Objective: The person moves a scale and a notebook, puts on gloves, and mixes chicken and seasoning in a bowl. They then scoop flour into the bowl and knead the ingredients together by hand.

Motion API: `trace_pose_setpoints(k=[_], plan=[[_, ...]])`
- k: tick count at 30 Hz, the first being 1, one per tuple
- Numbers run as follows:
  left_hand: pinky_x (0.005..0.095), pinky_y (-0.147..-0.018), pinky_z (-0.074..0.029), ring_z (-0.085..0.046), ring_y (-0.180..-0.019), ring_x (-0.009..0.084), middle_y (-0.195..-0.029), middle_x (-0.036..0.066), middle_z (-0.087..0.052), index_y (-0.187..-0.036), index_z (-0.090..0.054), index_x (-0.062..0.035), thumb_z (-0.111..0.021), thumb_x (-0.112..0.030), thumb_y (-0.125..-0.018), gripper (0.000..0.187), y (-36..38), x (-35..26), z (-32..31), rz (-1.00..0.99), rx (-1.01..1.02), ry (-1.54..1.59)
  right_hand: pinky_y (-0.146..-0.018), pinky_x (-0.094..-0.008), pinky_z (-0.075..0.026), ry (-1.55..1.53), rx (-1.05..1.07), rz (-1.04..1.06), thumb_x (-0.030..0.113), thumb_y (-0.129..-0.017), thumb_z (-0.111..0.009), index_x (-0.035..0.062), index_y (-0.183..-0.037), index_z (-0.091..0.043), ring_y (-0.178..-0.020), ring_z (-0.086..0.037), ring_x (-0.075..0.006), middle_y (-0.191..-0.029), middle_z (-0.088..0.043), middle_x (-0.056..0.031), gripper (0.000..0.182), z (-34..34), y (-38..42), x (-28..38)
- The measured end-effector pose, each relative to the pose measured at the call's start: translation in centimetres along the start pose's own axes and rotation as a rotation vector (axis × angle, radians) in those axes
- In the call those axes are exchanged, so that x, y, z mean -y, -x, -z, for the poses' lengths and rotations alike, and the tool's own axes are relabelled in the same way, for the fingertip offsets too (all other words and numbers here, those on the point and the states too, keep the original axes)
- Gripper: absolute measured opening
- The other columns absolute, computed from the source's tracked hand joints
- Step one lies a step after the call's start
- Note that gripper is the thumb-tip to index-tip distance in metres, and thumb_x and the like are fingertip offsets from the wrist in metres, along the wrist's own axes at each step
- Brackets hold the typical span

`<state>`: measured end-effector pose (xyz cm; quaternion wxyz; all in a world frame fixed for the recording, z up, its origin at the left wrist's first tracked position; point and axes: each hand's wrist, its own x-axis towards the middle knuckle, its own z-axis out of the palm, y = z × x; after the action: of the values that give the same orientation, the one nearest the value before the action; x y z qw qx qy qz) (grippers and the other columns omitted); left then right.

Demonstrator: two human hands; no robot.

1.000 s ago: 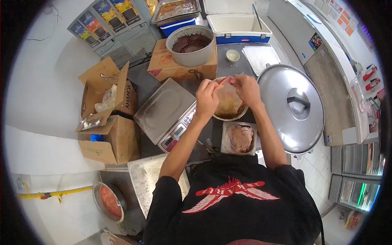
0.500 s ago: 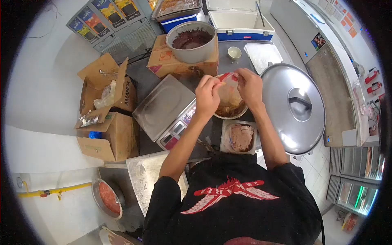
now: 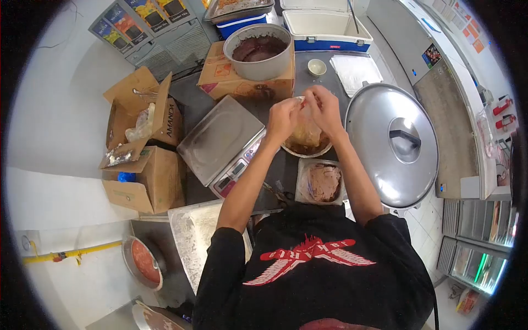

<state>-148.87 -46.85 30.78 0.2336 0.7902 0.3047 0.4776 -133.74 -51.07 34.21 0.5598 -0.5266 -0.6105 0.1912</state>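
My left hand (image 3: 283, 119) and my right hand (image 3: 324, 108) pinch the top of a clear plastic bag (image 3: 306, 132) with brownish food inside. The bag hangs over a round metal bowl (image 3: 308, 149) on the dark counter. The fingertips of both hands meet at the bag's mouth, and a bit of red shows between them. A digital scale (image 3: 220, 143) with a steel platform lies just left of the bowl. A rectangular tray of pinkish-brown food (image 3: 322, 182) sits below the bowl, close to my body.
A large pot with a steel lid (image 3: 391, 144) stands at right. A grey pot of dark paste (image 3: 259, 51) rests on a cardboard box (image 3: 243, 81). Open cartons (image 3: 144, 144) stand at left. A blue-and-white cooler (image 3: 324, 25), a small cup (image 3: 317, 67) and a white cloth (image 3: 355, 70) lie behind.
Both hands have drawn closer together at the bag's mouth, gathering it shut. The bag stays over the bowl.
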Motion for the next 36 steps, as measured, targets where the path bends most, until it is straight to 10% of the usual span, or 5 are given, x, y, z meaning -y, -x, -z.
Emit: trace_pose_setpoints(k=[13,25,26,33,36], plan=[[0.0326,-0.062,-0.047,-0.051,-0.064,0.0120,-0.076,0.016,-0.067,-0.098,-0.067,0.0010,-0.066,-0.016,-0.093,0.017,-0.4,1.1,3.5,0.207,-0.169,0.280,-0.078,-0.0480,-0.051,0.294,-0.127,0.231,0.006,-0.080,-0.057,0.0052,-0.106,-0.067,-0.088,-0.064,-0.0413,-0.094,-0.067,-0.0218,0.027,-3.7,-0.1,-3.4],[0.0389,-0.073,-0.052,-0.071,-0.085,0.0337,-0.096,0.024,-0.070,-0.107,-0.069,-0.0005,-0.064,-0.024,-0.094,0.028,0.1,1.7,0.6,0.144,-0.145,0.082,-0.068,-0.0450,-0.053,0.443,0.040,0.157,0.015,-0.085,-0.058,0.0096,-0.120,-0.068,-0.074,-0.067,-0.0350,-0.078,-0.067,-0.0185,0.036,-3.9,-1.5,-8.8],[0.0383,-0.079,-0.053,-0.071,-0.092,0.0346,-0.100,0.022,-0.071,-0.111,-0.069,-0.0013,-0.064,-0.023,-0.093,0.029,0.5,3.4,0.2,0.419,0.030,0.106,-0.067,-0.0442,-0.053,0.474,0.133,0.051,0.015,-0.085,-0.058,0.0089,-0.115,-0.069,-0.074,-0.068,-0.0347,-0.078,-0.067,-0.0185,0.032,-4.0,1.2,-8.9],[0.0360,-0.082,-0.053,-0.072,-0.094,0.0258,-0.106,0.023,-0.070,-0.118,-0.067,0.0001,-0.060,-0.016,-0.096,0.028,2.0,0.2,2.3,0.366,-0.098,0.187,-0.063,-0.0430,-0.054,0.321,0.245,-0.119,0.015,-0.094,-0.054,0.0038,-0.101,-0.071,-0.065,-0.069,-0.0352,-0.073,-0.067,-0.0204,0.021,-4.1,-2.0,-6.3],[0.0356,-0.084,-0.052,-0.071,-0.099,0.0276,-0.105,0.021,-0.071,-0.119,-0.066,0.0008,-0.062,-0.016,-0.094,0.030,-2.3,0.6,3.6,0.190,-0.241,0.235,-0.063,-0.0433,-0.053,0.235,-0.053,0.174,0.016,-0.097,-0.052,0.0045,-0.100,-0.072,-0.065,-0.068,-0.0370,-0.071,-0.065,-0.0212,0.023,-4.5,-2.9,-3.0]])
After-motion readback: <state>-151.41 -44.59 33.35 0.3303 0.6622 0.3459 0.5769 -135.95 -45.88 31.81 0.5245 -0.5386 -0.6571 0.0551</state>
